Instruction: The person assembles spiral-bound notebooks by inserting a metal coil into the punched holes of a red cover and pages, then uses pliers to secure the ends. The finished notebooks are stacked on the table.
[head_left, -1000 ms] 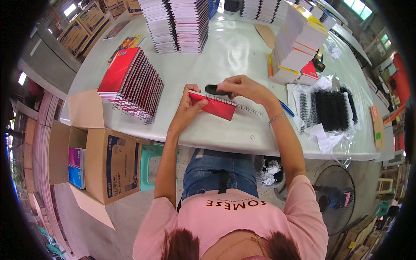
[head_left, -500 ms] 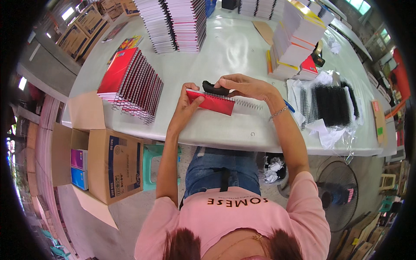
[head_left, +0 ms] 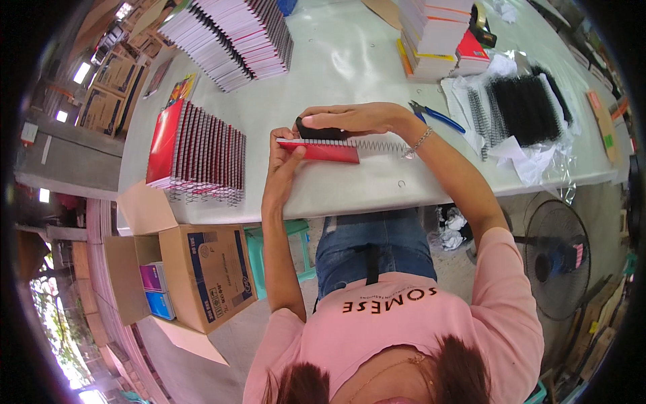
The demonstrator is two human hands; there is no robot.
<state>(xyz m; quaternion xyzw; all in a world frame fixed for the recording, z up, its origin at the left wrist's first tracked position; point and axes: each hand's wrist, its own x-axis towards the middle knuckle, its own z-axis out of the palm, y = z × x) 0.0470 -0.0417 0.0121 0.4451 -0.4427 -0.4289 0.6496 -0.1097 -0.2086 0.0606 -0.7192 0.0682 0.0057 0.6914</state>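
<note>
Near the middle of the frame, at the table's (head_left: 350, 192) near edge, a red notebook (head_left: 321, 151) is held with a wire coil (head_left: 377, 144) sticking out of its right end. The left hand (head_left: 282, 156) is pinched on the notebook's left end, thumb on the cover. The right hand (head_left: 353, 118) is curled over a black tool (head_left: 316, 131) pressed along the spine. The notebook looks light and a little flexible, best gripped at its short ends; the thin coil seems easily bent. Blue pliers (head_left: 437, 116) lie just right.
</note>
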